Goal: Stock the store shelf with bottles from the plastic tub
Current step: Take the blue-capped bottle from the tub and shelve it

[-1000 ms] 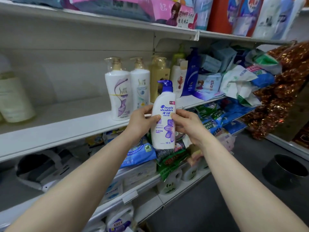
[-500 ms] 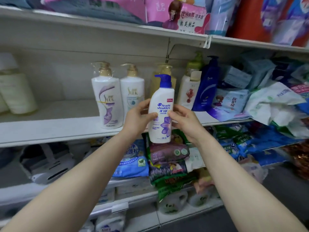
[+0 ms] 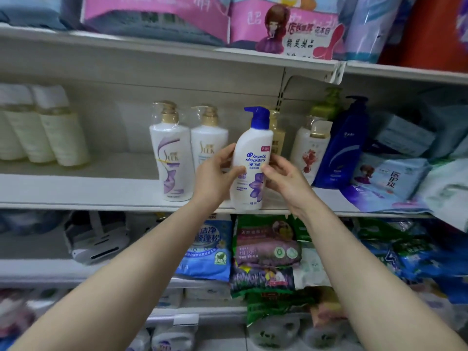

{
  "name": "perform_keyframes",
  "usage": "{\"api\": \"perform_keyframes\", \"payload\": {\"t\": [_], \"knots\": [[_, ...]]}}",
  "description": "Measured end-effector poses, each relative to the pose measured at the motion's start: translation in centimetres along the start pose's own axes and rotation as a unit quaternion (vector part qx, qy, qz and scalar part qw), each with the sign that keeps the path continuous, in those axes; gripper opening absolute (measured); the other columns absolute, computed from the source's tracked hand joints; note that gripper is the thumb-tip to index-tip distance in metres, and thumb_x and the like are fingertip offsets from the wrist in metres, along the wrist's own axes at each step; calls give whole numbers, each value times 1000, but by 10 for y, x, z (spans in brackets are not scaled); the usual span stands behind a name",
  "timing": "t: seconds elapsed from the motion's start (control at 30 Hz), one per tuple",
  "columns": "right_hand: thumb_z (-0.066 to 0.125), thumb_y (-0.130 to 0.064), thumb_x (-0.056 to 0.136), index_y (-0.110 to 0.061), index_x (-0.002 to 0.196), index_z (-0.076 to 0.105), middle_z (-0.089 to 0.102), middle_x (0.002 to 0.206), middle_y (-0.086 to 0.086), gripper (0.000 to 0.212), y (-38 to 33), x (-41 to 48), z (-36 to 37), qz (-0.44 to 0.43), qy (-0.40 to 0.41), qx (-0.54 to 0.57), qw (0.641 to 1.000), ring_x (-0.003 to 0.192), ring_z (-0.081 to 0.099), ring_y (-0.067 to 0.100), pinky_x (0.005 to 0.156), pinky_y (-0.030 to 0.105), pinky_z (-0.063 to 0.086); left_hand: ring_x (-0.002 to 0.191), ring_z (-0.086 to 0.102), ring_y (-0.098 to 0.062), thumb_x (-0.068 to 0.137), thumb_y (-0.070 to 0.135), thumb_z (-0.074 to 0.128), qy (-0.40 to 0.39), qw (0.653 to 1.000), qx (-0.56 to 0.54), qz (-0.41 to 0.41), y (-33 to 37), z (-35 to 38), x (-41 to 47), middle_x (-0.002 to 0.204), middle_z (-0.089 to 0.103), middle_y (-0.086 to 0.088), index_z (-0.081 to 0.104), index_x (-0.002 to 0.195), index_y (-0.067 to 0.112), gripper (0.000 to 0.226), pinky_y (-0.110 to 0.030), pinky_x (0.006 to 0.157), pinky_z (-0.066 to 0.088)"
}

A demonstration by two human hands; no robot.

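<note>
The left hand [image 3: 212, 178] and the right hand [image 3: 286, 181] together hold a white plastic shampoo bottle with a blue pump cap and purple flower label [image 3: 253, 148] upright at the front edge of the white metal middle shelf [image 3: 76, 198]. The left thumb and fingers curl round one side, and the right hand pinches the other with most of its fingers hidden behind. Whether its base rests on the shelf cannot be told; it covers most of a gold pump bottle [image 3: 278, 135], and the left hand hides the lower part of a white gold-pumped bottle [image 3: 209, 138].

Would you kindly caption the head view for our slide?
Stocking: the left hand and right hand hold a blue-capped shampoo bottle at the edge of the middle shelf.
</note>
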State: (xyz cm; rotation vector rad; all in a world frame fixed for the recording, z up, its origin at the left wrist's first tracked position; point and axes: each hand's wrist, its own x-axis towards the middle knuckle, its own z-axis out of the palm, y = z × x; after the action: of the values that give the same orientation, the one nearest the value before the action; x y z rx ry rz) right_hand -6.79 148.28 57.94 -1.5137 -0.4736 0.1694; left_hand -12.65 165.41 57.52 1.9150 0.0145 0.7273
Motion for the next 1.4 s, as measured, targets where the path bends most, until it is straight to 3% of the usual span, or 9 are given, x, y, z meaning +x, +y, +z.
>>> {"api": "perform_keyframes", "payload": {"t": [0.2,0.3,0.4,0.53,0.63,0.77,1.07,1.2,1.4], "knots": [[60,-14,98,-18,144,50,65,132,0,47,14,11,-7,7,-10,-2,1000,120,63,15,99,36,54,100,64,4,87,11,70,63,994,77,55,-9,16,-10,119,70,12,58,135,33,54,-22,90,54],[70,-11,91,-26,145,45,64,128,-10,60,19,9,-11,-15,-30,-70,997,117,61,6,99,32,53,100,65,-5,87,8,69,82,988,105,80,-14,22,-14,124,64,11,57,137,27,54,-27,90,55],[78,-10,84,-32,149,37,59,135,-9,80,33,5,-9,-27,-42,-141,989,118,59,5,87,23,55,101,61,-9,88,8,68,86,985,125,86,-21,27,-20,123,52,10,51,139,24,57,-31,89,56],[80,-29,82,-37,148,38,47,146,-7,79,45,1,-2,-69,26,-244,967,119,55,9,97,37,53,89,57,-1,86,7,71,90,981,151,78,-27,28,-34,112,47,13,44,134,28,59,-29,77,57],[80,-24,83,-32,147,40,53,141,-6,76,47,-3,5,-74,45,-231,969,104,63,8,94,41,56,87,54,2,85,5,72,77,981,166,62,-35,33,-45,111,48,12,42,135,30,64,-30,78,57],[79,-23,82,-34,143,45,64,131,-8,71,47,2,8,-73,45,-235,968,111,65,14,95,47,55,95,54,-1,83,3,73,67,980,177,56,-42,37,-50,119,50,7,42,137,32,68,-32,84,56],[76,-22,84,-34,137,50,64,128,-8,59,43,8,23,-74,29,-257,963,114,61,15,99,47,52,94,53,-3,83,4,73,82,980,171,54,-46,25,-45,111,48,11,46,134,31,64,-34,84,55],[77,-21,85,-24,135,53,64,129,-5,55,43,11,38,-90,32,-273,957,106,56,6,94,34,49,94,55,-6,82,3,73,91,982,159,51,-52,9,-42,111,50,7,47,133,29,63,-38,86,55],[78,-25,83,-27,139,44,60,134,-5,65,50,13,44,-99,82,-291,948,115,61,15,96,45,53,96,55,-5,82,1,72,50,984,160,59,-57,7,-43,116,50,6,46,139,30,69,-35,90,55]]}}
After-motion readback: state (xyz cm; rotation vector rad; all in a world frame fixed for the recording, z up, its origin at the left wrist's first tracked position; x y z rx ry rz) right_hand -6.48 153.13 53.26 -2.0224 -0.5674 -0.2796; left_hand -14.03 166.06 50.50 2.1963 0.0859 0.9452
